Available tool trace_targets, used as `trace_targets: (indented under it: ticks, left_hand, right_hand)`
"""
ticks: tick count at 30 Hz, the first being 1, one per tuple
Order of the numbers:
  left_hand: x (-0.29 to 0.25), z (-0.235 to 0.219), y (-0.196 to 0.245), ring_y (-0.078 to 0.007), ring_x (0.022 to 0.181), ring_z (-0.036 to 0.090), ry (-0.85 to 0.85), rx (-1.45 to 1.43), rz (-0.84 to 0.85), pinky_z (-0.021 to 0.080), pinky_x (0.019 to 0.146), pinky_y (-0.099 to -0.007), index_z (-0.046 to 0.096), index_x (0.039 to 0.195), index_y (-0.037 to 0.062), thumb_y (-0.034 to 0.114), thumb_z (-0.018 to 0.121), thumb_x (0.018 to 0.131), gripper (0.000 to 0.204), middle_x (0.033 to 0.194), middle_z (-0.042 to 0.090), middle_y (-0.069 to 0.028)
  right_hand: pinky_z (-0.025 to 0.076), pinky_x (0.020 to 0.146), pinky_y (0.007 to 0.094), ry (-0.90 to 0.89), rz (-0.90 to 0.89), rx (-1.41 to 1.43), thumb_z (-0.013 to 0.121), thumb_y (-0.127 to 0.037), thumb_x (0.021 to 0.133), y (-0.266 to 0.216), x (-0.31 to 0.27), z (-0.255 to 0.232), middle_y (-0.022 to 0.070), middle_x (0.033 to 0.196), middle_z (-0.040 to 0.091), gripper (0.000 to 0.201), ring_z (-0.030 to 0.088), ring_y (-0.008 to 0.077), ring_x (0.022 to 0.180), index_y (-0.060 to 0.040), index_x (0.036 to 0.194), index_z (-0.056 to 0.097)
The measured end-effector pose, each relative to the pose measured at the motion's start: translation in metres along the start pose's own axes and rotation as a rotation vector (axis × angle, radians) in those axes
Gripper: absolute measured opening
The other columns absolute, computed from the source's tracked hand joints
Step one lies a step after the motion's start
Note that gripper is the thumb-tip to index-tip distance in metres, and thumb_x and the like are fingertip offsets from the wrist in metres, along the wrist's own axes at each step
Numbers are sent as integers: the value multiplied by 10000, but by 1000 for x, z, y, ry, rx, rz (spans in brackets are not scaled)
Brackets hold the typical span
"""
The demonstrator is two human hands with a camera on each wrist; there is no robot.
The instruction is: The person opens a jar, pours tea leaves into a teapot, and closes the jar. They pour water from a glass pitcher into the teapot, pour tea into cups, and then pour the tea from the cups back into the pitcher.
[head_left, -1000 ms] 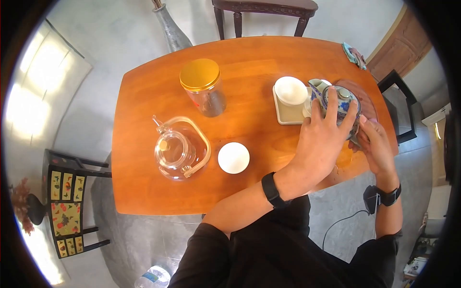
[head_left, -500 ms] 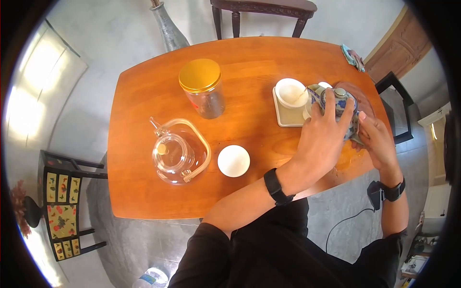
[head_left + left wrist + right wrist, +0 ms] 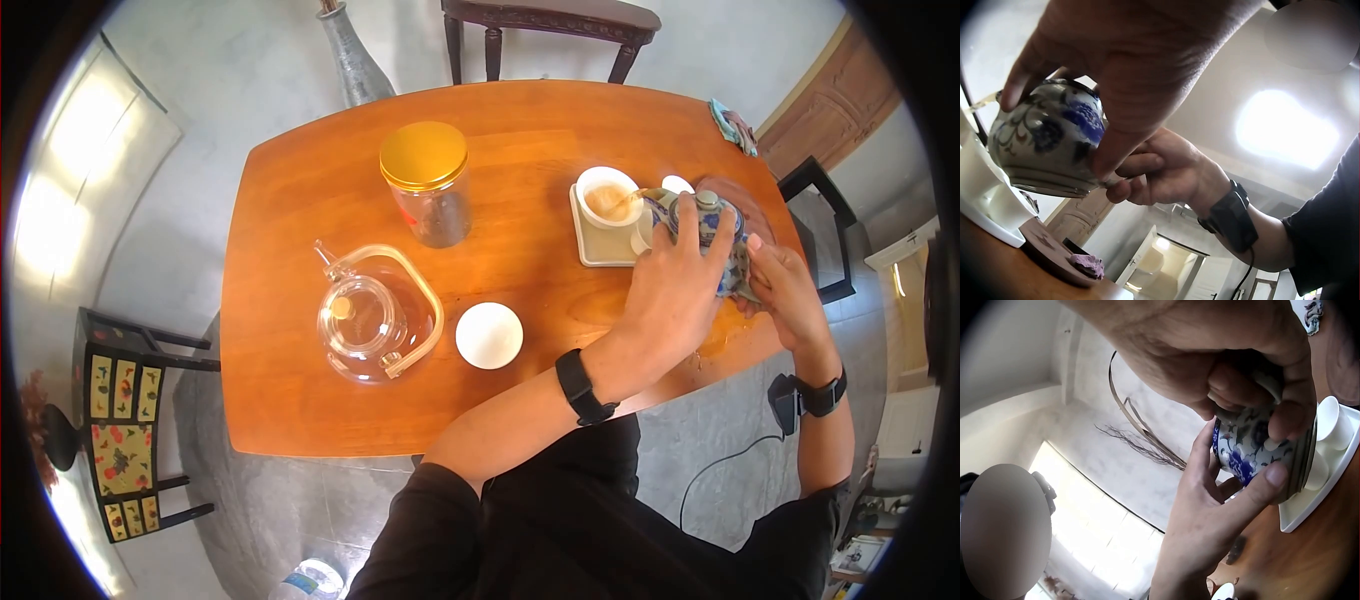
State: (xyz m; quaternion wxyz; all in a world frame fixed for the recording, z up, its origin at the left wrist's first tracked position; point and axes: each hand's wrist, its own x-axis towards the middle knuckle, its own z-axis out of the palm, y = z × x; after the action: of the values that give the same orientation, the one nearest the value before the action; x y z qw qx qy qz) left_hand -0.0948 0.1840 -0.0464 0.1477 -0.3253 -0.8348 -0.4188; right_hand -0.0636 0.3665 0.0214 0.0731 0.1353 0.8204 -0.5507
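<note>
A blue-and-white teapot (image 3: 1047,140) is tilted over a white tray (image 3: 605,264), its spout toward a white cup (image 3: 588,184). A thin amber stream runs from the spout into that cup, where pale brown liquid shows. My left hand (image 3: 672,305) grips the teapot from above, fingers over the lid, thumb against the lower body. At the other side my right hand (image 3: 790,297) holds the teapot by its handle, fingers curled round it in the right wrist view. Other white cups stand on the tray, partly hidden by the teapot.
A glass kettle (image 3: 365,345) with a looped handle stands at the table's left. Near it are a white cup (image 3: 489,336) and a gold-lidded jar (image 3: 430,180). A round brown board (image 3: 765,215) lies beyond the teapot. A folded cloth (image 3: 733,128) lies at the far right corner.
The teapot has tipped further toward the tray. A stream from its spout now reaches the cup, which was white inside before and holds brown liquid now. Both hands keep their grip.
</note>
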Motion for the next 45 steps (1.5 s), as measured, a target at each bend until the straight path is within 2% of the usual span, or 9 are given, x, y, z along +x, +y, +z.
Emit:
trace_targets:
  ticks: [8,39,45]
  left_hand:
    - [-3,-1,0,-485,992,636,30,6,11,583,791,-475,409,1477,65,134,836,714,877,1425,402,-386]
    - [-5,-4,-3,-487,960,655,55,-30,-9,597,732,-457,430,1450,16,123,835,710,850,1393,413,-393]
    - [-5,-2,-4,-478,949,657,58,-26,-32,600,707,-449,419,1447,7,130,847,710,861,1392,417,-398]
  right_hand:
    - [483,535,256,12,-6,-21,522,-498,1047,2,-2,-1,-72,527,392,493,497,88,484,-147,702,498]
    - [453,471,244,56,13,-116,523,-516,1043,-5,2,3,-68,505,381,537,486,87,457,-173,638,440]
    - [447,462,241,46,12,-126,502,-497,1057,-5,5,2,-56,497,398,543,516,98,466,-179,625,413]
